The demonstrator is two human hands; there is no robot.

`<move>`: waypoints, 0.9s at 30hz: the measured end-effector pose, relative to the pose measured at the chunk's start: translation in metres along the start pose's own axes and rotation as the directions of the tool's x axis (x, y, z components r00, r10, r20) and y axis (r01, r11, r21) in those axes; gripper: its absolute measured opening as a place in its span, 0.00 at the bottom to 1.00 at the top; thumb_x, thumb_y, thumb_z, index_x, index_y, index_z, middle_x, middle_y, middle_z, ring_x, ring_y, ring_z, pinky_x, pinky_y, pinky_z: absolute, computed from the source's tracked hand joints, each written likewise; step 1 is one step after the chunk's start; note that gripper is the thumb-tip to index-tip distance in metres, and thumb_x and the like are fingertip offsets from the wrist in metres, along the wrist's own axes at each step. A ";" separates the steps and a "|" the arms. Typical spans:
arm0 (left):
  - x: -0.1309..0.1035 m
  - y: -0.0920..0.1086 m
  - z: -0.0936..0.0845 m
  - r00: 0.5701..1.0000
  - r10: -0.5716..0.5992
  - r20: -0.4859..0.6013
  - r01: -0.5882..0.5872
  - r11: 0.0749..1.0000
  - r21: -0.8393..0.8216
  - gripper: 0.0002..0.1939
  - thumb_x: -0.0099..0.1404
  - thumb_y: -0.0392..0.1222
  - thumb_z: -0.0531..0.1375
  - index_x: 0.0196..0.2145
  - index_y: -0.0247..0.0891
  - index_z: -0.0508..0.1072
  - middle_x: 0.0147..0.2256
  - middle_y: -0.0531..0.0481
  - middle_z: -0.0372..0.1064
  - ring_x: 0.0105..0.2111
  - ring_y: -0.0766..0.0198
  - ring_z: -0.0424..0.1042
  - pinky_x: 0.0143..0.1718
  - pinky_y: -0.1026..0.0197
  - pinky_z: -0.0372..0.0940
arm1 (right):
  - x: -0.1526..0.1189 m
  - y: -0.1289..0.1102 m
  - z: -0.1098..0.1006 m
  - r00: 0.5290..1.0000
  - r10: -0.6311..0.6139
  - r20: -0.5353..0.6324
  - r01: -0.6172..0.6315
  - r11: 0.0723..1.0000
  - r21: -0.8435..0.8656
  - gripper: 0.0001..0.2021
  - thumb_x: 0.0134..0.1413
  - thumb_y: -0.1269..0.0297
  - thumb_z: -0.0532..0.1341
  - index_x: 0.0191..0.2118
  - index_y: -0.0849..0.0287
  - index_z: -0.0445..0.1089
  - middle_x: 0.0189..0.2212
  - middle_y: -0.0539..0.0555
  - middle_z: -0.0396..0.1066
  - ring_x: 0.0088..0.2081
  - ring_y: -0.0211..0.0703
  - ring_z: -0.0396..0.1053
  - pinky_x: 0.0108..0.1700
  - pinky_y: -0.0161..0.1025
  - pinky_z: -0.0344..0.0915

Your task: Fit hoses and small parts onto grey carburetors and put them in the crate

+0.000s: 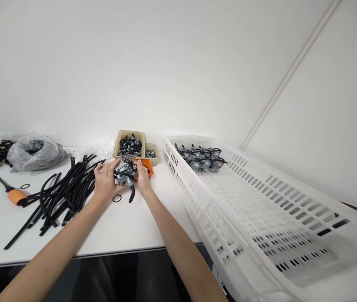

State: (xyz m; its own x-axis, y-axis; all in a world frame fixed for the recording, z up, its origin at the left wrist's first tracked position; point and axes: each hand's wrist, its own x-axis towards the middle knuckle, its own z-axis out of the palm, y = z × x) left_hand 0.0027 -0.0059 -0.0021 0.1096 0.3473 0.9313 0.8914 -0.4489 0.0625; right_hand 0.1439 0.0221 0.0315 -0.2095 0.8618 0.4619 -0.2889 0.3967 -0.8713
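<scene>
A grey metal carburetor (125, 171) with a short black hose hanging from its lower side is held up just above the table. My left hand (105, 181) grips it from the left, fingers closed around its side. On the other side my right hand (143, 178) holds it too, with the thumb up against its top edge. Behind the carburetor stands an orange basket (150, 171), partly hidden by it and my right hand. A black rubber ring (117, 198) lies on the table below my left hand.
Black hoses (61, 193) lie piled left, beside an orange-handled tool (16, 196) and another ring (25, 186). Behind are a bag of parts (35, 153) and a tan bin (115, 147) of small parts. A white crate (191, 188) at right holds several carburetors (202, 159).
</scene>
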 end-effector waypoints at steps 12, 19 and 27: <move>-0.007 -0.004 0.000 0.997 -0.066 0.033 0.069 0.993 -0.095 0.40 0.53 0.48 0.62 0.61 0.35 0.53 0.50 0.36 0.67 0.48 0.46 0.68 0.51 0.47 0.54 | -0.004 -0.002 0.003 0.998 0.065 -0.014 -0.063 0.995 0.073 0.33 0.45 0.33 0.56 0.39 0.60 0.77 0.36 0.56 0.77 0.44 0.51 0.72 0.52 0.45 0.64; -0.009 -0.005 0.000 0.996 -0.086 0.000 0.085 0.984 -0.156 0.43 0.52 0.52 0.63 0.61 0.39 0.53 0.50 0.37 0.67 0.47 0.45 0.67 0.50 0.45 0.56 | -0.005 0.000 0.001 0.999 0.043 -0.024 -0.042 0.998 0.048 0.26 0.45 0.39 0.60 0.37 0.58 0.77 0.37 0.54 0.77 0.45 0.50 0.71 0.52 0.45 0.63; -0.009 -0.006 0.000 0.998 -0.064 0.010 0.065 0.985 -0.160 0.41 0.53 0.50 0.62 0.61 0.37 0.53 0.50 0.36 0.66 0.46 0.45 0.67 0.49 0.45 0.56 | -0.005 0.004 -0.002 0.999 -0.026 -0.020 0.026 0.999 0.024 0.17 0.50 0.49 0.59 0.32 0.58 0.76 0.33 0.53 0.75 0.40 0.45 0.70 0.49 0.41 0.63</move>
State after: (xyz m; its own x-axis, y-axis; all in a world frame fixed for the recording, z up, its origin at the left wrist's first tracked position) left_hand -0.0035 -0.0065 -0.0110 0.0564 0.3833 0.9219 0.8147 -0.5514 0.1794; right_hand 0.1451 0.0200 0.0256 -0.1837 0.8573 0.4809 -0.3165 0.4116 -0.8547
